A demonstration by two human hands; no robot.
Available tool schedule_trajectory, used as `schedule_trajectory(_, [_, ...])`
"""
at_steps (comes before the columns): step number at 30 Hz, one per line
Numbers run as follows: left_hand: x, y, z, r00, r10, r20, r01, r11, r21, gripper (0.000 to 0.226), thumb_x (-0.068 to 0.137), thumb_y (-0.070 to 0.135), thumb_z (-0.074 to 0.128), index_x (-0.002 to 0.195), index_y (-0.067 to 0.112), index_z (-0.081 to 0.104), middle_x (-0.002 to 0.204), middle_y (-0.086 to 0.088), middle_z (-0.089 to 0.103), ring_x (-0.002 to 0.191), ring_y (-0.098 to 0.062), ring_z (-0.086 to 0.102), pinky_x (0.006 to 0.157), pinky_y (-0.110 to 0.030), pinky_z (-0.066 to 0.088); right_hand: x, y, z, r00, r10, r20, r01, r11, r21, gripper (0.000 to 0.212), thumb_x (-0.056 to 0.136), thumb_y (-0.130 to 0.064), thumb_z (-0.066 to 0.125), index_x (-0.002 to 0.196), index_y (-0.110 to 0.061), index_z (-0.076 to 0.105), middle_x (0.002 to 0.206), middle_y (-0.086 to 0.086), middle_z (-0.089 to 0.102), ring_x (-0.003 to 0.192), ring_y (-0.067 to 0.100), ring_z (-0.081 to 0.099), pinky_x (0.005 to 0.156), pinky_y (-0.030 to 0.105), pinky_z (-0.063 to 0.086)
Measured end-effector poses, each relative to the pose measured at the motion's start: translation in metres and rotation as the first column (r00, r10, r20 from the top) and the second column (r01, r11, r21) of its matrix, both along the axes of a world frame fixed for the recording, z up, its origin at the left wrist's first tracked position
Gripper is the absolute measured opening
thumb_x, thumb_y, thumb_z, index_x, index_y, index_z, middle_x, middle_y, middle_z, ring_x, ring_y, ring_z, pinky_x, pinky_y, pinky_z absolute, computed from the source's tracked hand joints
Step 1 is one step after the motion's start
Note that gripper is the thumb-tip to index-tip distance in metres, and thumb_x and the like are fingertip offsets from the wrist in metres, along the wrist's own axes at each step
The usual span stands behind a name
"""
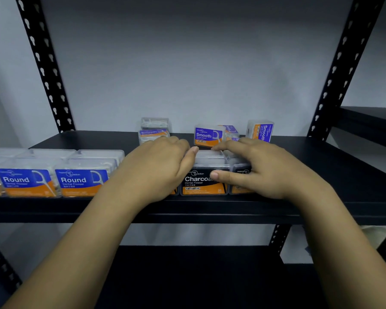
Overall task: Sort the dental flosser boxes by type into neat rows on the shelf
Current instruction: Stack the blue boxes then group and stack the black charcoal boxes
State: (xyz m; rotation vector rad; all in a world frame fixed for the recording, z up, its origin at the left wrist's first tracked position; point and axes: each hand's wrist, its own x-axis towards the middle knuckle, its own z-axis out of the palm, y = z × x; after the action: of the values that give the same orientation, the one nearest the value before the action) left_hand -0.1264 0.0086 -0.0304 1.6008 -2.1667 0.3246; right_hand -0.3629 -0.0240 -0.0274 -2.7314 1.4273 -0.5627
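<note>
Both hands rest palm-down on a cluster of black Charcoal boxes [204,182] at the front edge of the black shelf [321,166]. The left hand [158,166] lies flat over the box at 9 o'clock of the cluster, fingers together and extended, so its grip is open rather than clamped. The right hand [254,168] covers the box at 3 o'clock, thumb pressed to the front label of the middle Charcoal box and fingers spread across the tops; its grip looks loosely open, though the palm hides the box beneath.

At 9 o'clock from the hands, Round boxes [54,181] stand in a tidy row along the shelf front. At 12 o'clock, near the wall, Smooth boxes [208,136] sit scattered: two stacked, one upright facing forward, one standing on end at 1 o'clock.
</note>
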Motion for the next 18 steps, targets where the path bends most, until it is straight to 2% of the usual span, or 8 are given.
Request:
schedule_trajectory(5, [0.0015, 0.0059, -0.0002, 0.999, 0.005, -0.051, -0.004, 1.000, 0.016, 0.048, 0.100, 0.047, 0.019, 0.096, 0.019, 0.058, 0.096, 0.003, 0.061, 0.094, -0.020, 0.056, 0.081, -0.045, 0.049, 0.0052, 0.0074, -0.0002, 1.000, 0.004, 0.002, -0.004, 1.000, 0.003, 0.079, 0.072, -0.096, 0.035, 0.138, -0.053, 0.047, 0.129, -0.021, 0.059, 0.120, 0.006, 0.054, 0.100, 0.039, 0.049])
schedule_trajectory(10, [0.0009, 0.0062, 0.0011, 1.000, 0.007, -0.018, -0.007, 1.000, 0.016, 0.051, 0.099, 0.046, 0.016, 0.097, 0.018, 0.058, 0.097, 0.002, 0.062, 0.094, -0.021, 0.056, 0.080, -0.042, 0.047, 0.0062, 0.0072, 0.0001, 0.999, -0.035, -0.025, 0.035, 0.999, -0.001, 0.086, 0.069, -0.100, 0.029, 0.135, -0.048, 0.050, 0.129, -0.021, 0.062, 0.116, 0.007, 0.056, 0.096, 0.039, 0.050])
schedule_trajectory(14, [0.0039, 0.0014, -0.0019, 0.999, -0.012, -0.035, 0.012, 1.000, -0.003, 0.055, 0.098, 0.050, 0.012, 0.097, 0.020, 0.059, 0.095, 0.004, 0.061, 0.092, -0.020, 0.056, 0.079, -0.044, 0.050, 0.0074, 0.0081, 0.0005, 0.998, -0.050, -0.032, 0.050, 0.999, 0.000, 0.085, 0.069, -0.099, 0.030, 0.132, -0.046, 0.051, 0.127, -0.021, 0.062, 0.114, 0.008, 0.056, 0.091, 0.036, 0.048])
schedule_trajectory(18, [0.0059, -0.0008, -0.0018, 0.998, -0.023, -0.050, 0.023, 1.000, 0.002, 0.057, 0.095, 0.052, 0.009, 0.097, 0.022, 0.058, 0.095, 0.005, 0.060, 0.091, -0.019, 0.056, 0.077, -0.043, 0.049, 0.0098, 0.0111, 0.0022, 0.997, -0.063, -0.034, 0.063, 0.998, 0.002, 0.082, 0.069, -0.098, 0.031, 0.129, -0.045, 0.051, 0.126, -0.019, 0.062, 0.112, 0.010, 0.056, 0.092, 0.036, 0.048])
